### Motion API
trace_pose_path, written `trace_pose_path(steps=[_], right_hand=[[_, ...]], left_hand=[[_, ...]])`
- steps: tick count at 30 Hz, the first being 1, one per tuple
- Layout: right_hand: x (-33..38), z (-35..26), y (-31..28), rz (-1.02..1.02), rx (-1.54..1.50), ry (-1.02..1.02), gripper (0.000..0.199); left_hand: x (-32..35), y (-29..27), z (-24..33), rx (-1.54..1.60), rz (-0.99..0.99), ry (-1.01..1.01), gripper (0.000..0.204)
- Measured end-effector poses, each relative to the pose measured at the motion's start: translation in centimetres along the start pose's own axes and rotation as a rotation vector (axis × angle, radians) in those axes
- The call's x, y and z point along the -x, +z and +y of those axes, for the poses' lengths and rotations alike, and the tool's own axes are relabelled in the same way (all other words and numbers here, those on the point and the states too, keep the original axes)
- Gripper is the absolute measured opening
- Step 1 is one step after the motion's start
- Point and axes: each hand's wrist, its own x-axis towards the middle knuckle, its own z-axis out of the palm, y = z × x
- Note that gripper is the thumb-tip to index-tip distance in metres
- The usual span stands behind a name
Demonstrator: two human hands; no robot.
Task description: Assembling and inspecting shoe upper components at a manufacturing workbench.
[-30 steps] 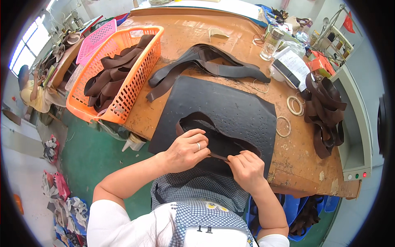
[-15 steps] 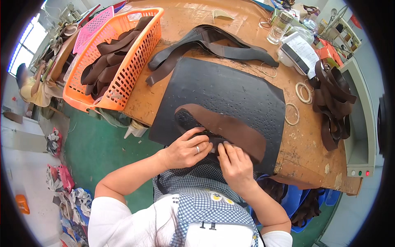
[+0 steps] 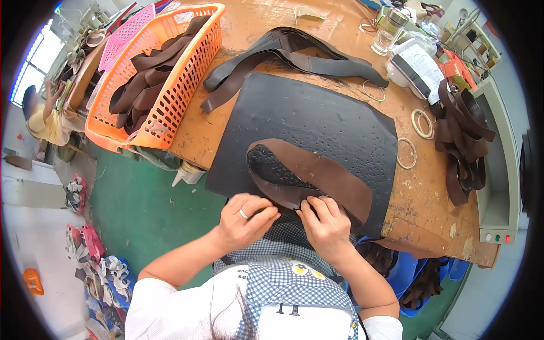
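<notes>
Looped brown strip (image 3: 334, 175) is lying on the black mat (image 3: 306, 107). Right hand (image 3: 326, 225) is pinching it at the mat's near edge, presumably steadying it; left hand (image 3: 245, 221) is hovering by that edge, fingers bunched, grip unclear. Mat is probably shielding the worktop (image 3: 419, 209).

We have a mat (image 3: 309, 105) on the table (image 3: 425, 221) before us, a looped strip (image 3: 337, 177) over it. Behind the mat lies a strip bundle (image 3: 314, 63); to our left is a basket (image 3: 107, 135) with strips (image 3: 141, 85) in it. Just right of the mat we see 1 ring (image 3: 399, 156), farther right a strip heap (image 3: 462, 133); the jar (image 3: 387, 35) stands farther back.
</notes>
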Motion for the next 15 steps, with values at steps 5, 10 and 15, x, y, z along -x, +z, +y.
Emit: trace_pose_path(steps=[5,10,15], right_hand=[[-0.1,-0.2,0.6,0.052,-0.084,0.02,0.022],[0.0,-0.3,0.9,0.051,-0.119,0.039,0.021],[-0.1,-0.4,1.0,0.072,-0.139,0.053,0.02]], left_hand=[[0.1,0.5,3.5,0.858,-0.231,-1.096,0.013],[-1.6,1.4,2.9,1.11,-0.227,-1.237,0.023],[-1.8,1.9,2.5,1.126,-0.188,-1.235,0.02]])
